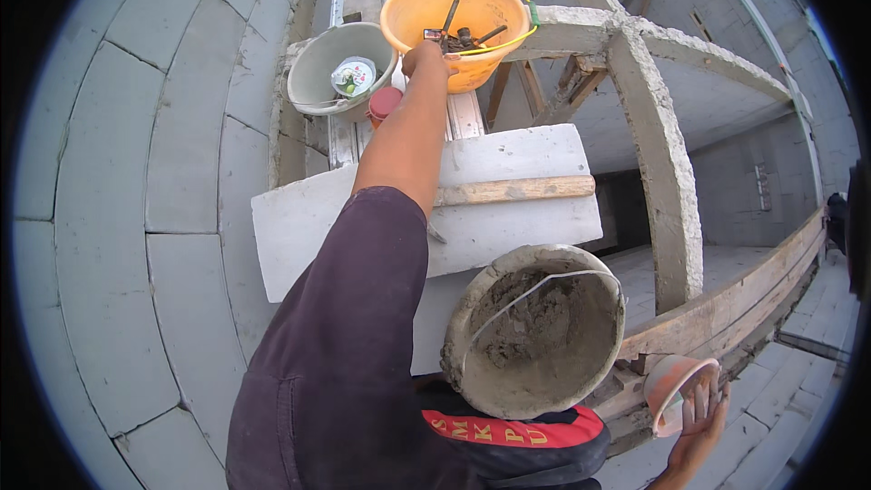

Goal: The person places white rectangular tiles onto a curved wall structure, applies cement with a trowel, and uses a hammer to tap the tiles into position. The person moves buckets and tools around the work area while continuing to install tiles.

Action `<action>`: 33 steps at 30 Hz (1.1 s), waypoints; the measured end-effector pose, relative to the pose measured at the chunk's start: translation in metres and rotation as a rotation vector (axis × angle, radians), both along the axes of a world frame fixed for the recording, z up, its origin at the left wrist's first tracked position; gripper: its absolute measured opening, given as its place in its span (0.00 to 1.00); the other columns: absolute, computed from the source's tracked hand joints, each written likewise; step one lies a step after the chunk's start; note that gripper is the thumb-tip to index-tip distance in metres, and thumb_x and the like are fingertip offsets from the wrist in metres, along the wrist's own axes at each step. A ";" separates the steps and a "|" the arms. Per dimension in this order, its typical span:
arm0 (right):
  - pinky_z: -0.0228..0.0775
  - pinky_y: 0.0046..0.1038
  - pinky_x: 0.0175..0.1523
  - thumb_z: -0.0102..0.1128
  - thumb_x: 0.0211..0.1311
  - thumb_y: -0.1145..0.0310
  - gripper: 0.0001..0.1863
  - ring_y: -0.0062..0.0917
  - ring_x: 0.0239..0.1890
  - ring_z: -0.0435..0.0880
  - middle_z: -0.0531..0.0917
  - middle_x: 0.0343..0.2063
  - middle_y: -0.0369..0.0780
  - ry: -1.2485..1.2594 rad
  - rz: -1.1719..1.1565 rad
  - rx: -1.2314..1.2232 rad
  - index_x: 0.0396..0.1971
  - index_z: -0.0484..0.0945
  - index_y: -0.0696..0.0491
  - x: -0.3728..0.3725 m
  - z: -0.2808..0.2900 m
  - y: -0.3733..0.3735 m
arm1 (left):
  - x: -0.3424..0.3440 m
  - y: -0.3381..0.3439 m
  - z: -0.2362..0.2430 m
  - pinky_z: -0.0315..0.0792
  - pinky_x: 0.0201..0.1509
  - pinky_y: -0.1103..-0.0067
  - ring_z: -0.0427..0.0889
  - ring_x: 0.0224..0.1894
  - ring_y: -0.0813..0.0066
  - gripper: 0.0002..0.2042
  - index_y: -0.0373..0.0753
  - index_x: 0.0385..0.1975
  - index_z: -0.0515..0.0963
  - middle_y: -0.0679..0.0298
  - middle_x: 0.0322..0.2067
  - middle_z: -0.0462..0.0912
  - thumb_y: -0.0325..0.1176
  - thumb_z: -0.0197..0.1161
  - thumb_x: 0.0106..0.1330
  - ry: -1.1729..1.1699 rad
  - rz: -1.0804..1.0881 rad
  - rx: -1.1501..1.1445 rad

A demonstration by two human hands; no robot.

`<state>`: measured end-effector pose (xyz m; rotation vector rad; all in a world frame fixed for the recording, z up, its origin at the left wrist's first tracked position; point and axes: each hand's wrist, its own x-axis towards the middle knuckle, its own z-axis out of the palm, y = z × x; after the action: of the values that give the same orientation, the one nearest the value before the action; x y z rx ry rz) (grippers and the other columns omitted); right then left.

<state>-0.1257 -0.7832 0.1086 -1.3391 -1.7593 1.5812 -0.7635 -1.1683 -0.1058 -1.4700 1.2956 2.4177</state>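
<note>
My left arm, in a dark sleeve, stretches forward to an orange bucket [490, 80] with a yellow handle. My left hand [426, 61] is at its near rim, fingers curled over and partly hidden; what they grip cannot be made out. Dark hand tools [465, 38] lie in the bucket. At the lower right, my right hand [700, 422] has its fingers stretched out beside a small pinkish-orange pail [670, 383], with nothing seen in it. A mortar-crusted bucket [544, 336] with a wire handle stands between my arms, wet grey mortar inside.
A white block [517, 240] lies under my left arm, bearing a wooden-handled tool [517, 191]. Beside the orange bucket are a grey bucket [313, 82] and a red-lidded container [385, 104]. Concrete beams [658, 163] cross an opening at right. A wooden plank [726, 313] edges it.
</note>
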 end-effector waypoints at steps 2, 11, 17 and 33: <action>0.64 0.46 0.70 0.44 0.81 0.48 0.35 0.44 0.72 0.70 0.67 0.73 0.47 -0.016 0.009 -0.016 0.78 0.57 0.54 0.005 -0.003 0.001 | 0.001 -0.001 -0.008 0.79 0.53 0.34 0.75 0.66 0.39 0.24 0.33 0.71 0.59 0.42 0.69 0.66 0.32 0.47 0.77 0.083 -0.043 0.265; 0.73 0.49 0.68 0.52 0.78 0.60 0.30 0.54 0.67 0.73 0.69 0.69 0.56 -0.183 -0.079 -0.041 0.71 0.65 0.62 -0.017 0.019 -0.045 | -0.064 -0.035 -0.027 0.74 0.58 0.30 0.52 0.72 0.17 0.20 0.29 0.61 0.68 0.24 0.66 0.58 0.33 0.33 0.81 0.135 -0.046 0.419; 0.69 0.55 0.69 0.47 0.80 0.54 0.31 0.54 0.70 0.71 0.68 0.71 0.53 -0.290 -0.192 0.036 0.74 0.64 0.57 0.075 0.026 -0.036 | -0.120 -0.051 -0.026 0.83 0.54 0.39 0.40 0.75 0.19 0.16 0.27 0.49 0.77 0.22 0.70 0.49 0.28 0.41 0.79 0.145 -0.057 0.385; 0.74 0.33 0.62 0.49 0.80 0.48 0.34 0.34 0.65 0.78 0.74 0.67 0.48 -0.374 -0.250 -0.003 0.75 0.64 0.56 0.174 0.014 -0.036 | -0.090 -0.033 0.032 0.70 0.65 0.32 0.41 0.77 0.23 0.54 0.52 0.80 0.30 0.47 0.80 0.28 0.49 0.70 0.68 -0.104 0.061 0.085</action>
<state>0.0486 -0.8194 0.1227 -1.8703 -1.7036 1.2591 -0.8538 -1.2013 -0.0740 -1.6115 1.1301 2.3647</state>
